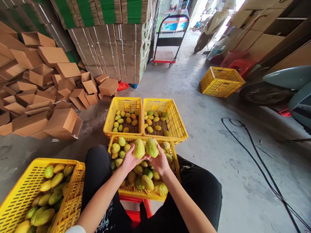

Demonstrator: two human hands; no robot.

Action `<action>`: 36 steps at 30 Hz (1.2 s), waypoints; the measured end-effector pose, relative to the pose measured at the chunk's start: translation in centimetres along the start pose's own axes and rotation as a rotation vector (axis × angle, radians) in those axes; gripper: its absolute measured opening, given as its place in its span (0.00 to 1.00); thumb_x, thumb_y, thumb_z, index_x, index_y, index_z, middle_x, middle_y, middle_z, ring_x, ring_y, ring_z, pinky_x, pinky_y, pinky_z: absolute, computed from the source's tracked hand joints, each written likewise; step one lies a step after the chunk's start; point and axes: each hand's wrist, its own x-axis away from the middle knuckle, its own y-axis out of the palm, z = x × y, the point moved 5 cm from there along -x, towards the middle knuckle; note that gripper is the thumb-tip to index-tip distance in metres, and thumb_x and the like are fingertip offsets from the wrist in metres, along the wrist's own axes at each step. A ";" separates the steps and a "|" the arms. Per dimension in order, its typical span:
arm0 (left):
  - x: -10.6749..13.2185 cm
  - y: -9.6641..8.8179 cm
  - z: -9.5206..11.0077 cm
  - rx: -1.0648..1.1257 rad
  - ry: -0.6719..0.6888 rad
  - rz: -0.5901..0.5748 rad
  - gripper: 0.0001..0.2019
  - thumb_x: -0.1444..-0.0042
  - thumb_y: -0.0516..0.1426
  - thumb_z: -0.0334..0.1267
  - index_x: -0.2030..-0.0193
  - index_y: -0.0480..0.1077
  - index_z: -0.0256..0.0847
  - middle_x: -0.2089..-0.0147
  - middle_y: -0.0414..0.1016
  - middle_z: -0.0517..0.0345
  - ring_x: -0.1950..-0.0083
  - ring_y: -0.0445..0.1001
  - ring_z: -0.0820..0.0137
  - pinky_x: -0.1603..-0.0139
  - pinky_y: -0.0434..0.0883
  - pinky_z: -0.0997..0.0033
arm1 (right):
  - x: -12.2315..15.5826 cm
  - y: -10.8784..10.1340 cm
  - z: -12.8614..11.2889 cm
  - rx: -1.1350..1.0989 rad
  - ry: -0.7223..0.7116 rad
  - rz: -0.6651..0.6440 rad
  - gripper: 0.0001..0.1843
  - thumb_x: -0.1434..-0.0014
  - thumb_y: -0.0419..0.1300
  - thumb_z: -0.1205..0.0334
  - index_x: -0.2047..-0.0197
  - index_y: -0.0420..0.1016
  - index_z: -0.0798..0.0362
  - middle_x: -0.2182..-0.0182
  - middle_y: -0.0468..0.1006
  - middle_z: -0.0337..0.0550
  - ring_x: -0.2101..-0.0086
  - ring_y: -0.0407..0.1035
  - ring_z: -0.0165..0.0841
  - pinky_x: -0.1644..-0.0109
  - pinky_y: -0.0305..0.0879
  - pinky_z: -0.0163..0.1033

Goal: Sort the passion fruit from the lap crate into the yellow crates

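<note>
Closed round a yellow-green papaya [139, 149], my left hand [130, 159] is above the middle crate. My right hand [159, 161] grips a greener papaya [152, 148] right beside it, and the fingertips of both hands nearly meet. Beneath them, a yellow plastic crate [177, 163] full of green and yellow papayas [147, 183] sits between my knees. Two more yellow crates stand just beyond it. The left one [106, 126] and the right one [178, 121] each have a loose layer of fruit on the bottom.
Another crate [14, 187] of longer papayas stands by my left leg. Cardboard boxes [60, 121] are heaped at the left, near stacked flat cartons [107, 48]. A hand truck [165, 56], a yellow crate [218, 85], a scooter [301, 97] and a black cable [257, 152] lie beyond.
</note>
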 end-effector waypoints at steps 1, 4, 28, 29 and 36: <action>0.0 0.0 0.0 -0.002 0.004 0.010 0.13 0.42 0.53 0.40 0.53 0.69 0.38 0.59 0.77 0.49 0.60 0.76 0.63 0.58 0.74 0.59 | 0.0 0.0 0.0 0.008 -0.012 -0.002 0.20 0.42 0.56 0.60 0.46 0.64 0.39 0.64 0.78 0.34 0.72 0.72 0.31 0.74 0.71 0.35; 0.1 0.0 0.1 -0.009 0.013 0.039 0.12 0.43 0.54 0.40 0.54 0.69 0.39 0.59 0.76 0.51 0.60 0.76 0.64 0.58 0.73 0.59 | 0.1 0.1 0.0 0.020 -0.019 -0.009 0.22 0.42 0.55 0.60 0.45 0.63 0.36 0.62 0.77 0.32 0.70 0.72 0.29 0.73 0.71 0.34; 0.3 0.0 -0.4 0.004 0.057 -0.038 0.11 0.44 0.55 0.37 0.55 0.71 0.42 0.59 0.75 0.52 0.61 0.74 0.64 0.64 0.72 0.64 | 0.2 -0.1 0.2 0.014 0.042 -0.057 0.16 0.47 0.53 0.52 0.61 0.74 0.52 0.68 0.79 0.44 0.63 0.73 0.41 0.63 0.73 0.47; 0.3 0.1 -0.3 0.006 0.050 -0.035 0.10 0.44 0.55 0.38 0.56 0.71 0.41 0.60 0.76 0.51 0.61 0.75 0.64 0.63 0.72 0.64 | 0.2 -0.1 0.2 0.009 0.041 -0.059 0.16 0.47 0.53 0.52 0.61 0.74 0.52 0.68 0.79 0.44 0.63 0.73 0.41 0.63 0.73 0.47; 0.4 0.8 0.6 0.040 0.028 -0.045 0.21 0.43 0.50 0.46 0.52 0.71 0.31 0.60 0.77 0.45 0.63 0.75 0.63 0.59 0.71 0.61 | 0.6 1.0 -0.1 -0.034 0.106 -0.133 0.23 0.46 0.50 0.51 0.54 0.71 0.56 0.61 0.79 0.50 0.61 0.73 0.41 0.57 0.72 0.50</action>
